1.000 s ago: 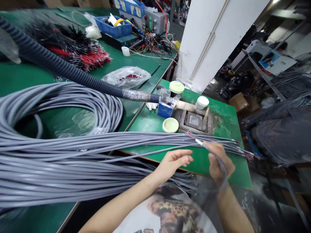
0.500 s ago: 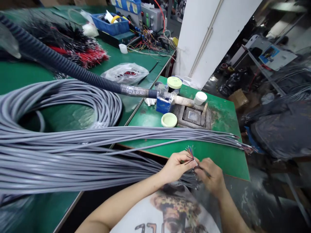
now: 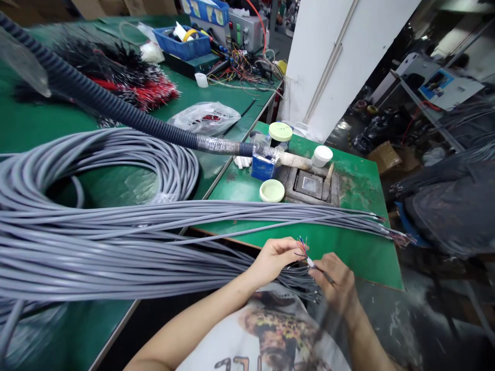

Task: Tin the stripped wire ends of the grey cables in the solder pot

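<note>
Over the table's front edge, my left hand (image 3: 275, 259) pinches thin coloured wires (image 3: 302, 248) that fan out from a stripped cable end. Below the wires, a short white section (image 3: 310, 263) shows between my hands. My right hand (image 3: 337, 281) is closed around the grey cable just under that section; its lower run is hidden by my fingers. Under and beside my left hand, a bundle of grey cables (image 3: 127, 268) runs in from the left, its ends hanging near my lap. Another row of grey cables (image 3: 270, 210) lies across the table behind my hands, stripped ends at right.
A soldering pot (image 3: 309, 184) sits on the green table (image 3: 359, 257), near a pale green lid (image 3: 271, 190), a white jar (image 3: 322, 155) and a ribbed hose (image 3: 154, 126). Coiled cable (image 3: 178, 175) and a plastic bag (image 3: 209, 117) lie left. A white pillar (image 3: 332, 56) stands behind.
My left hand has drawn slightly left from my right hand, and the white section between them now shows. The view has shifted slightly.
</note>
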The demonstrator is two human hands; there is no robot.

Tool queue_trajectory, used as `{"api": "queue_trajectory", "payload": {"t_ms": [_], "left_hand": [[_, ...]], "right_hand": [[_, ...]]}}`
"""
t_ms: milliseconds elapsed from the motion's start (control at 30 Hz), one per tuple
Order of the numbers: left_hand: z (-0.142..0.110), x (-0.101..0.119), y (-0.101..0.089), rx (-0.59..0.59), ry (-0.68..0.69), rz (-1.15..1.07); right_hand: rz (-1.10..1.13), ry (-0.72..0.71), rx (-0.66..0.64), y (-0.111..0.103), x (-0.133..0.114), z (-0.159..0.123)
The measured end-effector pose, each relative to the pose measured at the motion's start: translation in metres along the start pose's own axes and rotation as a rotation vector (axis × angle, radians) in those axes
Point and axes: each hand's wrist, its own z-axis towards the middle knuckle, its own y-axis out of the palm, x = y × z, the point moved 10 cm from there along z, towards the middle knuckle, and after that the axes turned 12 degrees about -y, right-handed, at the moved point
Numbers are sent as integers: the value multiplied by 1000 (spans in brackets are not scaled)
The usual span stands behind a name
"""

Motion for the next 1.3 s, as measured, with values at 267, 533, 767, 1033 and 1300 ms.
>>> {"api": "queue_trajectory", "payload": {"t_ms": [267, 533, 767, 1033, 1300], "left_hand": [[3, 1, -3, 7, -25, -62], [8, -4, -7, 37, -37, -135], [12, -13, -9, 73, -107, -196], [15, -19, -9, 62, -120, -273], [19, -26, -11, 85, -164, -302]], "right_hand": [[-10, -5, -19, 5, 1, -1], [-12, 2, -36, 9, 4, 0], [-5, 24, -54, 10, 2, 2], [63, 84, -54, 11, 4, 6], [249, 261, -76, 20, 21, -4]]}}
